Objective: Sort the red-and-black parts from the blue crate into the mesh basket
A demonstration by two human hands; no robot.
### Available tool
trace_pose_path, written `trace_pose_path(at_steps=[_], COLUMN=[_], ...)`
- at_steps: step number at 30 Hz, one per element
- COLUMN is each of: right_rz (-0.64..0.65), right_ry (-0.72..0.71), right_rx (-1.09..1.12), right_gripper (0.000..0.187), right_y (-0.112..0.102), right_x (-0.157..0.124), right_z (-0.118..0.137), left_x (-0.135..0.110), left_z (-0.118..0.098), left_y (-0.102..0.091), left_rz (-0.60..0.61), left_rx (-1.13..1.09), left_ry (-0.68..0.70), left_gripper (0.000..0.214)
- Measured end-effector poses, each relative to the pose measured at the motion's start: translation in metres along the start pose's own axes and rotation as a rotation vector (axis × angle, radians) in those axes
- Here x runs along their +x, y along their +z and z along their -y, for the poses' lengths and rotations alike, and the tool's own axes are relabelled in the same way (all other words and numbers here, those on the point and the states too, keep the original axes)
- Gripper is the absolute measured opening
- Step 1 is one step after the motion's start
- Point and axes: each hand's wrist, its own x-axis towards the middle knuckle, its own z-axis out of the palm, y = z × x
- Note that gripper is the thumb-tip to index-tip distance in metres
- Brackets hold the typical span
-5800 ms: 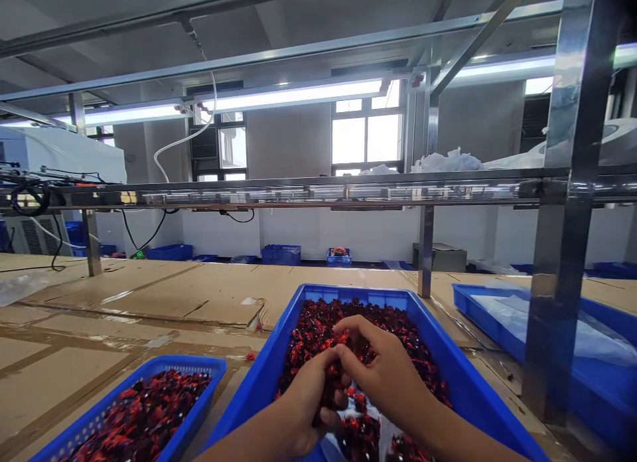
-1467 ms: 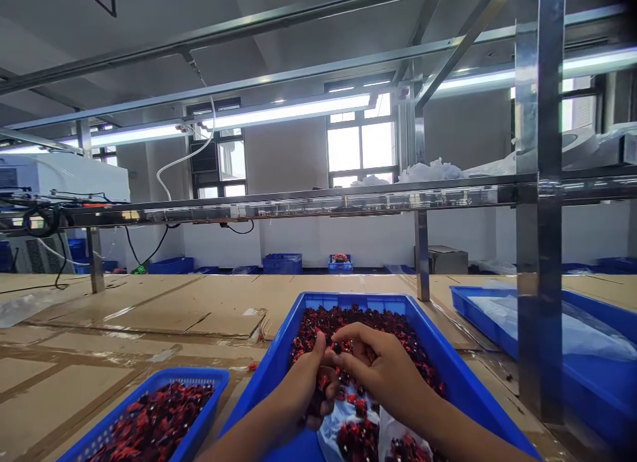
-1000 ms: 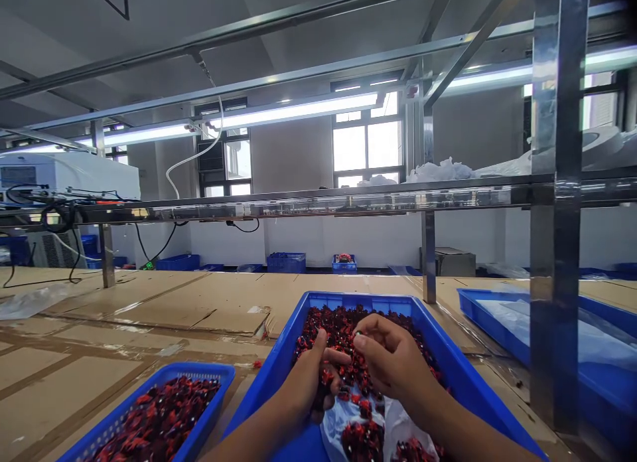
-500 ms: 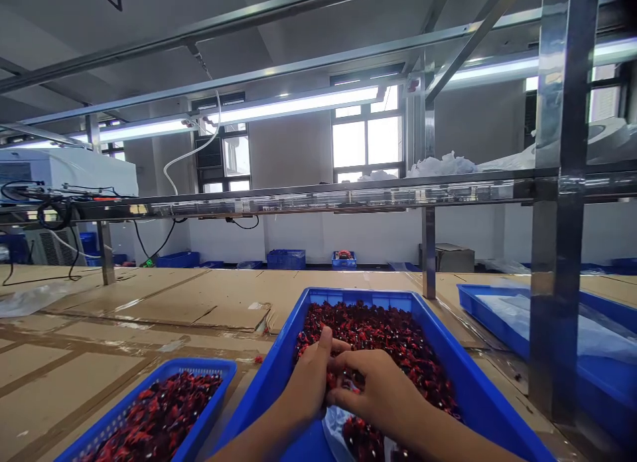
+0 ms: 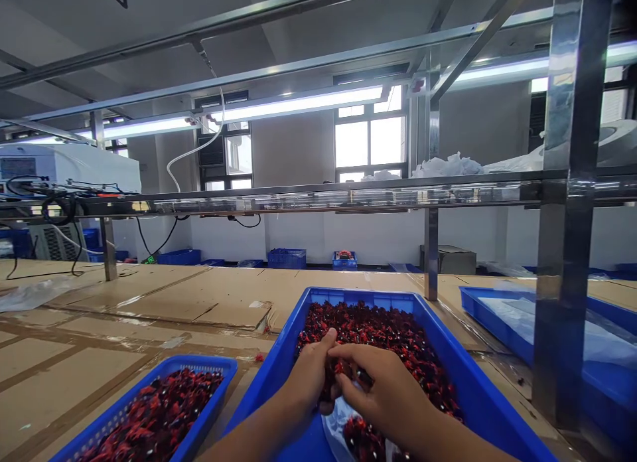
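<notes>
— What is the left hand doing?
— It is cupping a cluster of red-and-black pieces, lower fingers curling around them, thumb standing up.
— And the right hand?
— A second ago it was hovering apart over the dark red heap, finger and thumb pinching something tiny. Now it is meeting the left hand, its index fingertip resting close to the left thumb.
— Is it clamping a piece?
— I cannot tell. Index and thumb are bending around a red bit, their tips standing apart, but the contact isn't showing clearly.
— Anything different from half a second ago?
— The right thumb is sitting a little higher, nearer the index.
— Where are they working?
— Above the large blue tray. The right hand and forearm are covering more of the white sheet than a second ago.
— And the small blue basket?
— It is staying left of the tray, holding similar pieces. A red scrap is lying between them on the cardboard.
</notes>
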Motion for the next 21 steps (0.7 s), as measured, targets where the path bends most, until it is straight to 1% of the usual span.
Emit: trace_pose_path(at_steps=[4, 7, 11, 14, 17, 21], right_rz=[0.026, 0.018, -0.010, -0.008, -0.023, -0.085], right_ry=[-0.092, -0.124, -0.129, -0.117, -0.087, -0.091], right_rx=[-0.081, -0.133, -0.145, -0.128, -0.117, -0.089], right_gripper=[0.036, 0.036, 0.034, 0.036, 0.040, 0.028], right_y=[0.0028, 0.0044, 0.0056, 0.0056, 0.0055, 0.0052], right_x=[-0.0020, -0.0031, -0.0038, -0.0034, -0.0034, -0.0045], right_z=[-0.0047, -0.0051, -0.0043, -0.0043, -0.0040, -0.0036], left_x=[-0.0026, -0.0046, -0.0045, -0.0023, -0.0017, -0.0051], left_z=[-0.0031, -0.0050, -0.0041, -0.0019, -0.0018, -0.0044], left_y=[-0.0005, -0.0009, 0.0009, 0.0014, 0.0014, 0.0040], left_rz=[0.047, 0.079, 0.015, -0.017, -0.011, -0.029], left_rx=[-0.055, -0.010, 0.066, 0.028, -0.008, 0.011], left_ry=[0.005, 0.016, 0.052, 0.103, 0.142, 0.132], left_gripper=[0.061, 0.058, 0.058, 0.057, 0.058, 0.059])
